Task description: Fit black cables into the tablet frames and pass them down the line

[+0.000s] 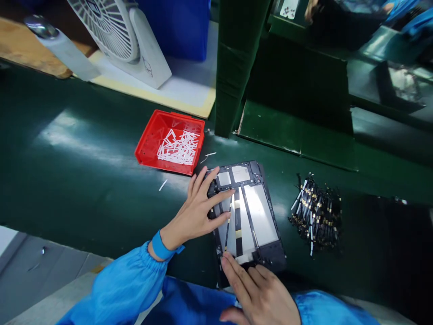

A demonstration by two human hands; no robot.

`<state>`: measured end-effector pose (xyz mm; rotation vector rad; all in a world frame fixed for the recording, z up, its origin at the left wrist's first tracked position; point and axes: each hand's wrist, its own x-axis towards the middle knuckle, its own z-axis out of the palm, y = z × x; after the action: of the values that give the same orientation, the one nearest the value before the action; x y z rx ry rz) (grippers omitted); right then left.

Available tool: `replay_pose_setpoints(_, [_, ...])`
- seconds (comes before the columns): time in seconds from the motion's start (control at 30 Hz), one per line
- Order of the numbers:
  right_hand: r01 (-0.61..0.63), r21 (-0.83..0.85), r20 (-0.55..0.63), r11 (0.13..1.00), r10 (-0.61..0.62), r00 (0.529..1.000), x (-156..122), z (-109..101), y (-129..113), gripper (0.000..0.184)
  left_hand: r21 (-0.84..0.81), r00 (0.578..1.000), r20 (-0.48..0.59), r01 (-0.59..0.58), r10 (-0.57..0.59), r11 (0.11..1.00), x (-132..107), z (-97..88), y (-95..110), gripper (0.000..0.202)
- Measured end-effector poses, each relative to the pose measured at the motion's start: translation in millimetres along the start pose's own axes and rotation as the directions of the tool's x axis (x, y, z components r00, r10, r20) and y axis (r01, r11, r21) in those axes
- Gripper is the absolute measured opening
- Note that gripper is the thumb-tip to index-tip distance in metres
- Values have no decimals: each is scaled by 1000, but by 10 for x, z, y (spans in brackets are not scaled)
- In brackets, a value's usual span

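A black tablet frame [253,212] with silver panels and dark and yellow strips lies on the green belt, a little right of centre. My left hand [198,210] rests on its left side, fingers spread across the metal. My right hand [259,293] is at the near end, its fingertips on the frame beside a white strip [245,258]. The thumb of my right hand is hidden. A red plastic tray [149,149] holding a tangle of white film strips [177,146] sits beyond my left hand. To the right of the frame lies a heap of black and gold flex cables [316,214].
The dark green belt [67,180] runs across the view, with a loose white strip [163,185] on it. Behind it stand a green pillar [237,63], a white fan [115,36] and a blue bin [176,27]. A grey floor [43,275] shows at lower left.
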<state>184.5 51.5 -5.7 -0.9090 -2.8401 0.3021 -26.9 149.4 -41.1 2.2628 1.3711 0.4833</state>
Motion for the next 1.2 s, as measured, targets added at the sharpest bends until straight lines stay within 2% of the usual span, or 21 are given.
replay_pose_setpoints(0.07, [-27, 18, -20, 999, 27, 999, -39, -2, -53, 68, -50, 1000, -1, 25, -25, 998, -4, 1, 10, 48])
replay_pose_setpoints(0.17, [-92, 116, -77, 989, 101, 992, -105, -37, 4, 61, -198, 994, -13, 105, -110, 975, -43, 27, 78, 64])
replay_pose_setpoints(0.23, [-254, 154, -143, 955, 276, 950, -199, -55, 113, 54, -357, 970, -70, 192, -231, 914, -115, 94, 180, 71])
replay_pose_setpoints(0.27, [-386, 158, -178, 909, 411, 894, -261, -53, 178, 51, -450, 944, -111, 231, -311, 863, -166, 148, 248, 71])
replay_pose_setpoints(0.33, [-649, 162, -209, 743, 669, 714, -395, -27, 305, 50, -635, 862, -181, 265, -474, 725, -288, 290, 402, 62])
replay_pose_setpoints(0.37, [-729, 183, -190, 660, 751, 632, -458, -4, 356, 50, -714, 830, -178, 261, -528, 650, -351, 369, 482, 59])
replay_pose_setpoints(0.4, [-764, 224, -150, 605, 796, 587, -513, 22, 395, 50, -762, 811, -158, 262, -563, 592, -410, 443, 558, 58])
replay_pose_setpoints(0.43, [-762, 290, -101, 579, 810, 577, -558, 49, 418, 48, -789, 791, -153, 263, -593, 554, -459, 505, 628, 57])
replay_pose_setpoints(0.5, [-681, 489, -28, 545, 790, 613, -622, 93, 421, 44, -819, 739, -179, 254, -650, 514, -513, 569, 743, 57])
replay_pose_setpoints(0.57, [-558, 714, 22, 423, 783, 621, -658, 105, 393, 47, -852, 697, -199, 224, -688, 474, -490, 535, 834, 56])
replay_pose_setpoints(0.63, [-423, 888, 107, 183, 810, 577, -673, 57, 387, 53, -885, 689, -200, 179, -696, 431, -388, 424, 916, 53])
replay_pose_setpoints(0.7, [-266, 961, 197, -71, 851, 486, -658, -73, 464, 57, -895, 713, -248, 92, -656, 438, -225, 293, 987, 50])
replay_pose_setpoints(0.73, [-188, 970, 222, -154, 875, 430, -634, -170, 552, 57, -881, 727, -306, 27, -615, 471, -132, 240, 1010, 49])
replay_pose_setpoints(0.77, [-121, 975, 220, -188, 903, 368, -593, -285, 680, 56, -849, 736, -381, -39, -559, 528, -38, 204, 1018, 49])
replay_pose_setpoints(0.83, [-41, 988, 158, -152, 953, 259, -458, -547, 1063, 57, -714, 741, -529, -126, -413, 688, 126, 196, 980, 50])
replay_pose_setpoints(0.87, [-35, 995, 97, -91, 972, 214, -362, -680, 1312, 58, -628, 751, -565, -123, -342, 768, 189, 223, 938, 51])
replay_pose_setpoints(0.93, [-35, 999, -4, 11, 985, 171, -125, -924, 1891, 55, -467, 806, -540, -47, -242, 883, 269, 323, 826, 53])
replay_pose_setpoints(1.0, [-64, 996, -58, 67, 989, 135, 156, -1119, 2508, 43, -378, 866, -457, 17, -202, 926, 302, 450, 721, 50])
replay_pose_setpoints(1.03, [-86, 992, -77, 87, 991, 111, 304, -1194, 2801, 36, -363, 875, -439, 35, -205, 931, 312, 511, 680, 48])
replay_pose_setpoints(1.13, [-176, 980, -91, 97, 995, 47, 742, -1327, 3494, 28, -291, 866, -460, 58, -193, 955, 354, 663, 609, 44])
replay_pose_setpoints(1.2, [-244, 965, -90, 93, 996, 22, 985, -1336, 3762, 28, -220, 840, -512, 73, -179, 973, 410, 738, 575, 44])
